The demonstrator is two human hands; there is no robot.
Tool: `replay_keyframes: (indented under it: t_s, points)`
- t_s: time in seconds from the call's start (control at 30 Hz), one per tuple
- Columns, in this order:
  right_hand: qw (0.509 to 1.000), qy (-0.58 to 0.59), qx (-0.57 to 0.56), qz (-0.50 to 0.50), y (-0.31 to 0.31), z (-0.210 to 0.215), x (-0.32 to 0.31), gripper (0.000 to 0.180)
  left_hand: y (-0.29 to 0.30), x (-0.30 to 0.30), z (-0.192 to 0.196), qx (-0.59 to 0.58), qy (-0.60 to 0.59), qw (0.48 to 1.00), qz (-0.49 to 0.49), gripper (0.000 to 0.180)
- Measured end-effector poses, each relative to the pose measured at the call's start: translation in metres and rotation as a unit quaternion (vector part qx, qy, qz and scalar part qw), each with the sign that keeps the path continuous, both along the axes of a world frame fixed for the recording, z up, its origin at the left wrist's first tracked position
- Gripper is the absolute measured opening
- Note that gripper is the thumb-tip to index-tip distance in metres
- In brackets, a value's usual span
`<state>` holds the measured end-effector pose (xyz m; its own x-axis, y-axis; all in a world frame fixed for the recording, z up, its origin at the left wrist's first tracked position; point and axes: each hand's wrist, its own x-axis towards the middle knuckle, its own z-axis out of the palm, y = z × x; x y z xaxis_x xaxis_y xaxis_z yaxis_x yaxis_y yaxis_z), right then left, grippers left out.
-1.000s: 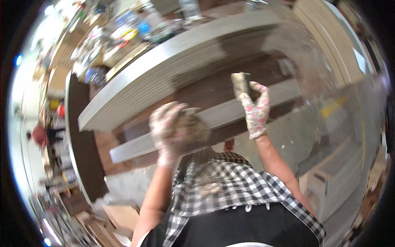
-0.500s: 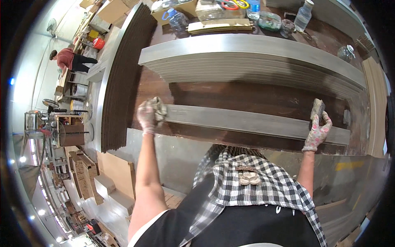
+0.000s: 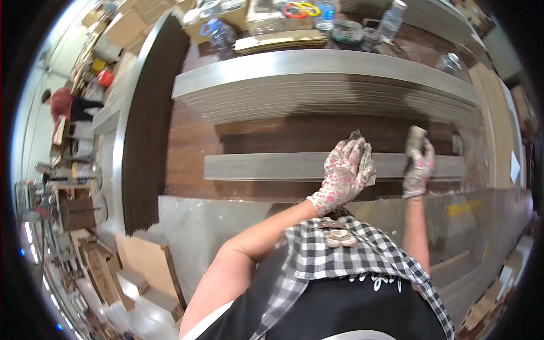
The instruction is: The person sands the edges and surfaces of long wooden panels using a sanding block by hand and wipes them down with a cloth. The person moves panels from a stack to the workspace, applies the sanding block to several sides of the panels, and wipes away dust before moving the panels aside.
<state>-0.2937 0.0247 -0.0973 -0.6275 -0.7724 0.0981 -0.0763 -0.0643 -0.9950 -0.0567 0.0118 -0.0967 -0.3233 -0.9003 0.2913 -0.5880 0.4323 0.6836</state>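
A long grey board [image 3: 258, 166] lies crosswise on the brown table, close to its near edge. My left hand [image 3: 341, 177], in a flowered glove, is pressed down on the board right of its middle, closed over a crumpled grey cloth [image 3: 370, 180] that shows past the fingers. My right hand [image 3: 419, 171], gloved the same way and slightly blurred, is at the board's right part. It grips a small greyish block [image 3: 416, 136] that stands up beyond the fingers; what the block is made of I cannot tell.
Behind the board lies a stack of similar grey boards [image 3: 317, 68]; another tall stack [image 3: 150, 130] stands at left. Farther back are a blue-capped bottle [image 3: 220, 35], scissors [image 3: 300, 9], a clear bottle [image 3: 392, 21] and a strip bundle [image 3: 280, 42]. A person [image 3: 61, 105] works at far left.
My left hand has swept the cloth rightward along the board, from its left end to right of the middle. The right hand still holds the block. The whole view has shifted slightly.
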Motion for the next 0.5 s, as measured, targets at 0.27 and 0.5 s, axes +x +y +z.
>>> replay_keyframes:
  t_s: [0.27, 0.5]
  points:
    - [0.888, 0.432, 0.044, 0.153, -0.006, -0.026, 0.162, 0.068, -0.035, 0.082, -0.006, -0.048, 0.101, 0.984, 0.139, 0.046]
    - [0.83, 0.537, 0.148, -0.025, 0.002, -0.042, 0.009, 0.063, -0.038, 0.093, -0.025, -0.099, -0.2, 0.975, 0.016, 0.019]
